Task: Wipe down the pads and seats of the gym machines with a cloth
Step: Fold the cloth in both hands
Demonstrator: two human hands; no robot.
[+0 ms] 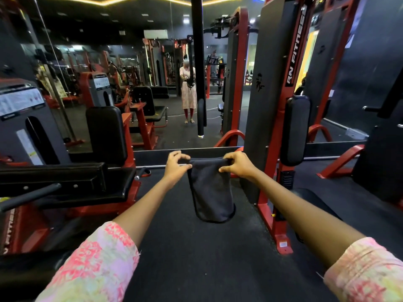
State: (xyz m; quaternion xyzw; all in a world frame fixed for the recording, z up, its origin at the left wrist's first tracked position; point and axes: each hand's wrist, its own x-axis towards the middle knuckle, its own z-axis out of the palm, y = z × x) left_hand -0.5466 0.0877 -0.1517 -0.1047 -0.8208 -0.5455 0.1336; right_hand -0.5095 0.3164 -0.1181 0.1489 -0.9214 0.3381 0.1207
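Both arms outstretched: left hand (176, 165) and right hand (237, 164) pinch cloth (210, 190).

A dark rubber floor (196, 258) runs to a far mirror wall (152, 73) reflecting red-framed machines. A black pole (198, 62) hangs centre. Warm strip lighting (104, 1) lines the dark ceiling.

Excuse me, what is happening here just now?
A person stands in a gym facing a mirror and holds a dark cloth up in front of them. The left hand and the right hand each pinch its top edge, and the rest hangs down. No pad is being wiped yet. A machine seat is at the left and an upright pad at the right.
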